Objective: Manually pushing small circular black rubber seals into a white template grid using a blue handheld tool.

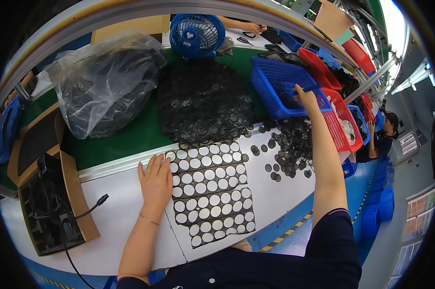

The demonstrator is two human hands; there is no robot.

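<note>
My left hand [156, 182] lies flat with fingers stretched out, its fingertips at the upper left edge of a dark sheet [212, 192] on the white table. Rows of round white openings cover this sheet. My right hand [306, 100] reaches over a blue basket [263, 86], its fingers closed around a slim dark blue tool [312, 88]; its exact kind is unclear. Loose black discs [294, 144] lie heaped below the basket, with several scattered towards the sheet. Beyond the sheet rests a large pile of black disc sheets [203, 101].
A clear plastic bag [111, 82] of dark material and a blue fan [197, 36] stand beyond. At left, a cardboard box [78, 192] holds black parts and a cable. Red baskets [335, 123] line the right. Other people's hands [249, 26] show at the back; a person [383, 135] is far right.
</note>
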